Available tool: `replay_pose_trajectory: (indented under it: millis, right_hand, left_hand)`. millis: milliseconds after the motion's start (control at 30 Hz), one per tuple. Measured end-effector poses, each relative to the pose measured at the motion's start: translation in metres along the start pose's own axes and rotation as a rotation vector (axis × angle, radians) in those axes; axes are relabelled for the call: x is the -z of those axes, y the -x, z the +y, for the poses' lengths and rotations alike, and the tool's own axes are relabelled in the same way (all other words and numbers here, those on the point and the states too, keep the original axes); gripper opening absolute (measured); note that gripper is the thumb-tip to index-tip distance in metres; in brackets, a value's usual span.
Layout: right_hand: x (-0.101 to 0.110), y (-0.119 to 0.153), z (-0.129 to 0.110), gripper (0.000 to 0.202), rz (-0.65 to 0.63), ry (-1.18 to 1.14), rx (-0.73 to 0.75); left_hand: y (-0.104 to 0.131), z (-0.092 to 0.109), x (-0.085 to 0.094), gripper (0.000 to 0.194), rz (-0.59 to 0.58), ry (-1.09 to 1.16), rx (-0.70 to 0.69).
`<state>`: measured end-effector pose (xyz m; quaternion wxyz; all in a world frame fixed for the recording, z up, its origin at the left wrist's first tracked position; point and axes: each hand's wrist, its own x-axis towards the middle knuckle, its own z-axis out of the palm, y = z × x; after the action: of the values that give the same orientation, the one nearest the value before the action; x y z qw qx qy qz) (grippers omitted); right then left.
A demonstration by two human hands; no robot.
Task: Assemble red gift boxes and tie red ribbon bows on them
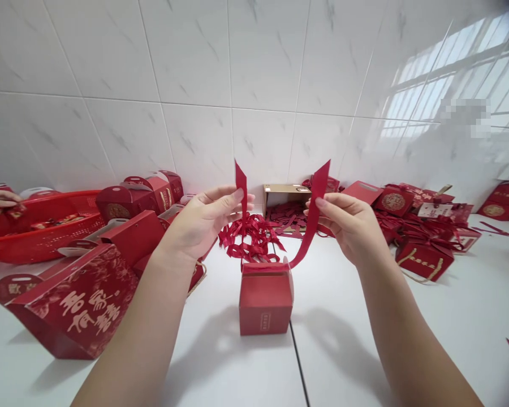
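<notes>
A small red gift box (264,302) stands upright on the white table in front of me. Dark red ribbon (307,243) runs across the top of the box, and both its slanted ends stick up. Between thumb and fingers, my left hand (210,217) pinches one end, left of the box and above it. The other end is pinched in my right hand (351,223), higher up and to the right. Behind the box lies a tangled heap of red ribbon loops (254,240). An open cardboard carton (286,198) with more ribbon pieces sits behind that.
On the left several red gift boxes (80,305) crowd together, near a red plastic basket (42,240). Another person's hand (0,199) is by the basket. Ribbon-tied boxes (428,260) are grouped on the right. A tiled wall (195,135) rises behind the table.
</notes>
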<state>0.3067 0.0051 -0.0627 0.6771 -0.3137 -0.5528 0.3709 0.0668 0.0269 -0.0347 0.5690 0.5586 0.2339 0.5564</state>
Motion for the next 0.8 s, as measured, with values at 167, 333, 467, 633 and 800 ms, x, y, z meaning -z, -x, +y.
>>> replay_pose_trajectory:
  millis: [167,333,467,633,800]
  right_hand:
    - [-0.003,0.001,0.003,0.007,-0.016,-0.099,-0.007]
    - [-0.010,0.004,0.000,0.013,-0.034,-0.196,-0.054]
    - [-0.019,0.007,0.001,0.014,-0.045,-0.188,-0.068]
    - [-0.032,0.016,0.007,0.016,-0.022,-0.010,0.007]
    - [-0.039,0.024,0.008,0.013,-0.226,-0.024,0.014]
  left_hand:
    - [0.002,0.006,-0.003,0.017,0.056,0.062,-0.048]
    - [0.002,0.004,-0.007,0.014,-0.010,0.144,-0.072]
    - [0.004,-0.001,-0.012,0.018,-0.082,0.070,-0.052]
    - [0.014,-0.002,-0.028,0.020,-0.200,-0.129,-0.036]
    - [0.021,-0.004,-0.038,0.029,-0.164,-0.198,0.013]
